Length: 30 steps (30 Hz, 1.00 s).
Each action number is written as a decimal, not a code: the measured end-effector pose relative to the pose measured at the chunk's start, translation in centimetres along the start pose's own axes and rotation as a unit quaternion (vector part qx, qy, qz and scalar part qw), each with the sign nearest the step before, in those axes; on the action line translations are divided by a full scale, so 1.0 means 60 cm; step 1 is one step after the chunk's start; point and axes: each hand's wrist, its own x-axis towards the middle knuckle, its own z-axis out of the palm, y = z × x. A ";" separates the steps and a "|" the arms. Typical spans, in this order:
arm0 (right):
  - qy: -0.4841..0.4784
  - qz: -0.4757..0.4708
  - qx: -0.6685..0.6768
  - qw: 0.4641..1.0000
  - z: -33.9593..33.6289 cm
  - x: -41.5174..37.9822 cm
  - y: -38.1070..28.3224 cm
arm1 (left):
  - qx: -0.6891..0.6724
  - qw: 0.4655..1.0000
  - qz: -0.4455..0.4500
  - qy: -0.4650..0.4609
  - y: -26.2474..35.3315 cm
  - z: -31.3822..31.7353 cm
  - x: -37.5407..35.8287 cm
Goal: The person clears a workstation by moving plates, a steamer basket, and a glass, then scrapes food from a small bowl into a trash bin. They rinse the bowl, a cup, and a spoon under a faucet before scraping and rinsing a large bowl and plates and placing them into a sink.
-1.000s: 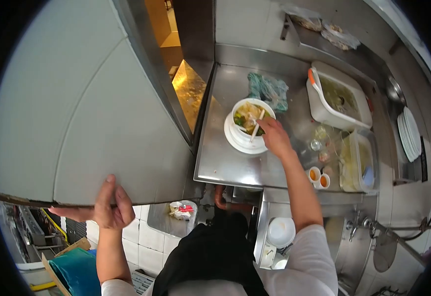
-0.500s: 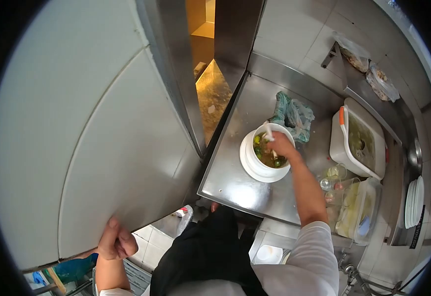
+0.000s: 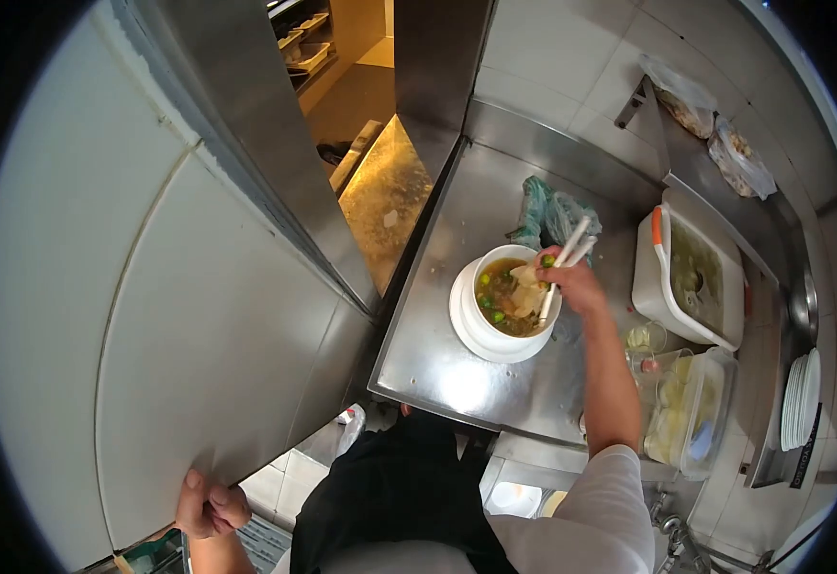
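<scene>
A white bowl (image 3: 480, 323) of broth with green pieces stands on a white plate (image 3: 458, 320) on the steel counter. Over the bowl's right side, my right hand (image 3: 571, 279) is closed around a pair of white chopsticks (image 3: 571, 247), their lower ends inside the bowl. Pale, flat food (image 3: 525, 287) lies in the broth just below my fingers. Down at the lower left, my left hand (image 3: 210, 507) is loosely curled against the edge of the white tiled wall (image 3: 198, 383), with nothing visible in it.
Behind the bowl is a crumpled greenish plastic bag (image 3: 557, 215). A white tub (image 3: 662, 292) of liquid and a clear container (image 3: 720, 411) stand to the right. Stacked plates (image 3: 801, 397) and bagged food (image 3: 739, 158) sit on the wall shelf. A steel-framed opening (image 3: 370, 191) is at left.
My right hand has risen from inside the bowl to its right rim, and the chopsticks now show clearly. My left hand stays curled by the wall. The view has shifted slightly.
</scene>
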 end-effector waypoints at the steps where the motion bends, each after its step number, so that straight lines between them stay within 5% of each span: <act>1: 0.029 -0.002 0.050 0.998 -0.011 0.000 -0.009 | -0.011 1.000 -0.016 -0.007 0.002 -0.003 -0.004; 10: 0.161 -0.094 0.031 0.982 -0.113 0.081 -0.118 | 0.012 0.999 -0.025 -0.032 0.000 -0.020 -0.027; 14: 0.208 -0.038 -0.080 0.974 -0.143 0.165 -0.012 | 0.048 0.999 -0.003 -0.019 -0.003 -0.018 -0.029; 16: 0.245 0.091 -0.149 0.954 -0.122 0.154 0.018 | 0.062 0.998 0.002 -0.021 -0.007 -0.021 -0.026; 21: 0.221 -0.018 -0.312 0.924 -0.154 0.136 0.121 | 0.065 0.998 -0.015 -0.006 -0.003 -0.026 -0.038; 23: 0.087 0.093 -0.105 0.986 -0.131 0.078 0.130 | 0.050 0.998 -0.024 0.008 -0.001 -0.019 -0.042; 26: 0.076 0.207 -0.178 0.959 -0.064 0.011 0.108 | 0.058 0.998 -0.001 0.037 -0.002 -0.001 -0.019; 30: 0.050 0.298 -0.041 0.952 -0.032 -0.019 0.125 | 0.052 0.998 0.000 0.041 -0.005 -0.002 -0.026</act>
